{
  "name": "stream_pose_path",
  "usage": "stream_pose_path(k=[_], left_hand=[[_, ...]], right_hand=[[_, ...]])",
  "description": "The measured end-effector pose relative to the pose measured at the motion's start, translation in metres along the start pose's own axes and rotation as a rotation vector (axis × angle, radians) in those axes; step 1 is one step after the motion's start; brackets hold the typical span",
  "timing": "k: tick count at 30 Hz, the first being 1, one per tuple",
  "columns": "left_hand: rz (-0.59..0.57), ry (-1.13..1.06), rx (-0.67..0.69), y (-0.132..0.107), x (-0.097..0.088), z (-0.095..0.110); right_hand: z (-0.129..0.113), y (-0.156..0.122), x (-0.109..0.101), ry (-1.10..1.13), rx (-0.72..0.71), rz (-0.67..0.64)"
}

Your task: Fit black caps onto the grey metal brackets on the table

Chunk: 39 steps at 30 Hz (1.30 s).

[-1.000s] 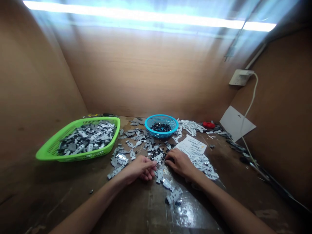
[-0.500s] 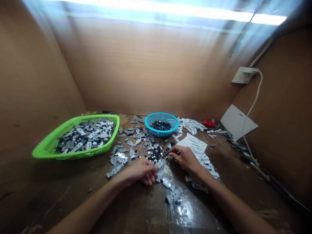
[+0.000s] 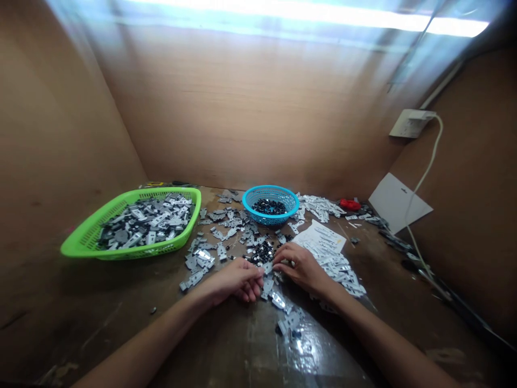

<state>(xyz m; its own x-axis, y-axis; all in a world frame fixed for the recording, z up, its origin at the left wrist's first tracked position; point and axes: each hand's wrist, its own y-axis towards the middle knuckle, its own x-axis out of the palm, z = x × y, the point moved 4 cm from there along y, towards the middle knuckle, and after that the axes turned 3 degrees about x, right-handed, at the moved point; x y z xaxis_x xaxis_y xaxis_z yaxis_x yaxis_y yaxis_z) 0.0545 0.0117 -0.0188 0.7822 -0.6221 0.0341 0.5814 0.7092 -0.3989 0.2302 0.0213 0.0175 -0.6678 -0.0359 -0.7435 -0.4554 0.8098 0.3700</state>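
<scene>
Thumb and fingers of my left hand [image 3: 241, 279] pinch the near end of a small grey metal plate [image 3: 267, 267]. My right hand [image 3: 298, 265] is at the plate's right side, its fingertips bent together; whatever they hold, if anything, is too small to make out. Just beyond both hands lies a heap of small black parts [image 3: 262, 251], some with shiny round tops. More metal plates [image 3: 278, 300] with dark pieces on them trail towards me below my hands. Bare flat silver plates [image 3: 341, 272] are piled by my right wrist, partly under a white sheet [image 3: 319, 236].
A green basket [image 3: 196, 215] full of metal pieces stands at the left. At the back, a blue basket [image 3: 271, 188] holds black parts. A red object [image 3: 349, 205], a white card [image 3: 399, 202] and a cable [image 3: 428, 161] from a wall socket [image 3: 412, 123] are at the right.
My right hand has moved left and nearer, from the edge of the black heap to the plate in my left hand. The left hand stays nearly in place; the view has shifted slightly.
</scene>
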Motion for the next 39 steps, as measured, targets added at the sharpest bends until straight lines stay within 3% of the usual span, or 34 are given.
stream_pose_path(k=[10, 14, 19, 27, 31, 33, 37, 39], left_hand=[[0.018, -0.046, 0.003, 0.001, 0.0, 0.0], [0.024, -0.018, 0.002, 0.001, 0.0, 0.001], [0.016, 0.037, 0.014, 0.0, 0.003, 0.003], [0.165, 0.051, 0.056, 0.002, -0.004, 0.003], [0.1, -0.06, 0.051, 0.002, -0.004, 0.003], [0.089, -0.107, 0.042, 0.001, -0.005, 0.003], [0.102, -0.157, 0.033, 0.002, -0.008, 0.002], [0.092, -0.167, 0.028, 0.003, -0.008, 0.002]], right_hand=[[-0.004, 0.0, -0.003, 0.098, 0.009, 0.051], [0.005, 0.002, -0.009, 0.151, 0.209, 0.124], [0.022, -0.001, 0.007, 0.252, 0.414, -0.078], [0.031, -0.005, 0.013, 0.56, 0.621, -0.089], [0.035, -0.008, 0.017, 0.634, 0.715, -0.162], [0.038, -0.006, 0.011, 0.579, 0.687, -0.14], [0.04, 0.001, -0.017, 0.272, 0.504, 0.094], [0.036, 0.002, -0.023, 0.178, 0.439, 0.116]])
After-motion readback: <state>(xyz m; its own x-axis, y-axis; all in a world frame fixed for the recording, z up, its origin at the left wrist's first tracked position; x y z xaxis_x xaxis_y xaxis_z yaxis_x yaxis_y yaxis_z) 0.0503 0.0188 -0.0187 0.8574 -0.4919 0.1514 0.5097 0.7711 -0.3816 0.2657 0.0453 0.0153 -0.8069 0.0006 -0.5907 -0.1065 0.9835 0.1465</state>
